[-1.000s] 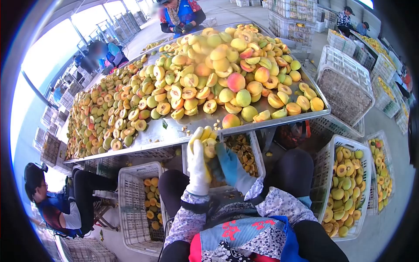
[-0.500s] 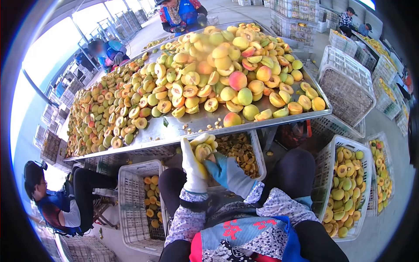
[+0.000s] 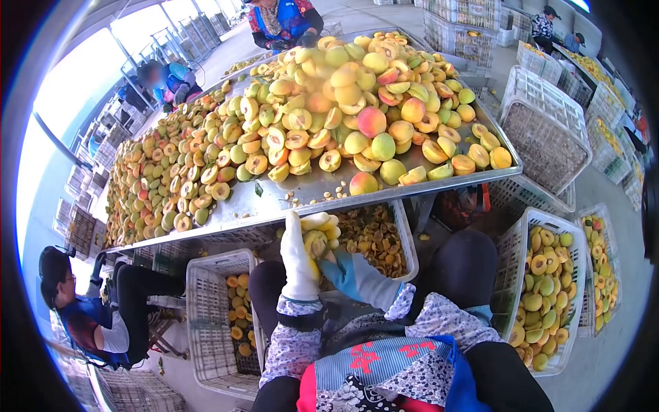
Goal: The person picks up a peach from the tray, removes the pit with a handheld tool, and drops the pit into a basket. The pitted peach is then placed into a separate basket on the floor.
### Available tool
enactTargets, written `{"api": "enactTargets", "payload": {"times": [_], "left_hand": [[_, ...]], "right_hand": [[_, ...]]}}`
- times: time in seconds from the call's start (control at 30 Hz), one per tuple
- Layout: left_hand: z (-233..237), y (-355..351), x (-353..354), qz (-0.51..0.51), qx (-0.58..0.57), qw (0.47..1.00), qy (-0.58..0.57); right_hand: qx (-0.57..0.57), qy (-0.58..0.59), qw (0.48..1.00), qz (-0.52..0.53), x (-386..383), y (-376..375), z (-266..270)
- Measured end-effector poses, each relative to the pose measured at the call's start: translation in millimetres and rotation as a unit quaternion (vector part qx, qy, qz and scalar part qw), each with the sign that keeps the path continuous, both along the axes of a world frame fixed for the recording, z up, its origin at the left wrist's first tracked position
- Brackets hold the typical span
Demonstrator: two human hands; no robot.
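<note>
Slightly below the centre of the frame, the left hand (image 3: 301, 264), gloved in white and yellow, gripped a yellowish fruit piece (image 3: 316, 244) with its fingers curled around it. The right hand (image 3: 353, 273), gloved in blue and grey, met the piece's lower right side; whether its fingers pinched anything could not be told. Behind them, a crate (image 3: 406, 240) held brownish scraps (image 3: 371, 237). Across the upper middle, halved and whole fruits (image 3: 343, 103) were heaped on a metal table (image 3: 237, 214). More halves (image 3: 546, 295) filled a white crate (image 3: 511, 264) at lower right.
</note>
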State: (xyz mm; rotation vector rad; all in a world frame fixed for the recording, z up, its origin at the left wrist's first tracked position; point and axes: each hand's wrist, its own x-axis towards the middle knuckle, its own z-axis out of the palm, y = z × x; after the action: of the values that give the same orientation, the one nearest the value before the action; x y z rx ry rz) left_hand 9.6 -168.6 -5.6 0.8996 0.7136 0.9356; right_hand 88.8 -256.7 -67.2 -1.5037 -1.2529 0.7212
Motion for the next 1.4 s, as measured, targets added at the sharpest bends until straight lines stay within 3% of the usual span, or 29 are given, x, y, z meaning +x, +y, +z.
{"api": "enactTargets", "payload": {"times": [0.07, 0.1, 0.17, 0.2, 0.27, 0.3, 0.37, 0.43, 0.47, 0.6, 0.67, 0.7, 0.77, 0.9, 0.97, 1.0, 1.07, 1.1, 1.17, 1.3, 1.37, 1.4], "left_hand": [[-1.1, -3.2, 1.6, 0.029, 0.034, 0.999, 0.020], [-2.5, -3.3, 2.4, 0.039, 0.037, 0.999, 0.007], [-10.8, 2.8, -0.8, 0.027, 0.072, 0.997, -0.006], [-11.6, 7.1, -4.2, 0.026, 0.072, 0.997, -0.005], [-12.3, 13.9, -10.3, -0.082, 0.092, 0.991, 0.058], [-11.5, 15.9, -11.1, -0.103, 0.083, 0.987, 0.085], [-11.1, 14.9, -6.9, -0.076, 0.075, 0.992, 0.063], [-6.1, 5.3, 4.7, 0.015, 0.039, 0.999, 0.010], [-7.8, 5.7, 4.7, 0.014, 0.040, 0.999, 0.007], [-16.2, 6.0, -4.9, 0.030, 0.074, 0.996, 0.029], [-10.7, 8.4, -8.6, -0.056, 0.101, 0.993, 0.023], [-3.0, 5.4, -7.6, -0.065, 0.070, 0.995, 0.028], [-4.0, 10.7, -11.1, -0.105, 0.077, 0.991, 0.041], [-1.1, 15.2, -9.1, -0.155, 0.119, 0.974, 0.114], [-4.3, 13.1, -9.0, -0.157, 0.155, 0.964, 0.151], [-6.0, 14.7, -10.5, -0.157, 0.155, 0.963, 0.152], [-10.7, 16.5, -14.6, -0.173, 0.121, 0.974, 0.086], [-15.5, 13.8, -15.6, -0.164, 0.060, 0.985, -0.002], [-20.0, 15.6, -13.8, -0.165, 0.071, 0.983, 0.034], [-5.6, 13.2, -9.7, -0.178, 0.131, 0.966, 0.138], [-8.9, 10.3, -7.9, -0.166, 0.165, 0.959, 0.163], [-13.4, 11.2, -10.2, -0.166, 0.166, 0.958, 0.164]], "right_hand": [[-0.026, 0.161, 0.984, 0.072, -1.4, 4.9, -2.1], [-0.025, 0.161, 0.984, 0.073, 2.6, 2.8, 11.8], [-0.210, 0.242, 0.938, 0.130, 11.7, -6.2, 49.1], [-0.210, 0.243, 0.938, 0.130, 8.1, -3.0, 31.8], [0.011, 0.057, 0.997, 0.051, -2.1, 4.9, -17.8], [0.009, 0.058, 0.997, 0.052, -0.7, 1.6, -8.1], [-0.160, 0.227, 0.955, 0.104, 5.5, -6.1, 29.0], [-0.198, 0.222, 0.950, 0.090, 6.2, -8.0, 41.8], [-0.233, 0.216, 0.945, 0.074, 7.5, -6.8, 45.5], [-0.150, 0.178, 0.968, 0.096, 4.7, -8.6, 37.2], [-0.275, 0.406, 0.849, 0.193, 11.6, -12.9, 53.2], [-0.277, 0.407, 0.849, 0.193, 13.0, -15.4, 51.7], [-0.245, 0.535, 0.772, 0.240, 14.6, -18.6, 50.8], [-0.286, 0.452, 0.824, 0.187, 11.8, -19.1, 66.9], [-0.268, 0.292, 0.909, 0.131, 9.1, -18.8, 70.6], [-0.268, 0.293, 0.909, 0.131, 10.1, -18.0, 70.5], [-0.317, 0.395, 0.844, 0.175, 14.5, -18.9, 68.1], [-0.318, 0.395, 0.844, 0.175, 15.2, -21.1, 63.6], [-0.254, 0.521, 0.782, 0.228, 14.7, -24.6, 52.3], [-0.294, 0.477, 0.802, 0.207, 11.4, -20.3, 51.1], [-0.309, 0.376, 0.860, 0.153, 6.2, -18.9, 55.1], [-0.307, 0.377, 0.860, 0.153, 7.8, -19.4, 54.0]]}}
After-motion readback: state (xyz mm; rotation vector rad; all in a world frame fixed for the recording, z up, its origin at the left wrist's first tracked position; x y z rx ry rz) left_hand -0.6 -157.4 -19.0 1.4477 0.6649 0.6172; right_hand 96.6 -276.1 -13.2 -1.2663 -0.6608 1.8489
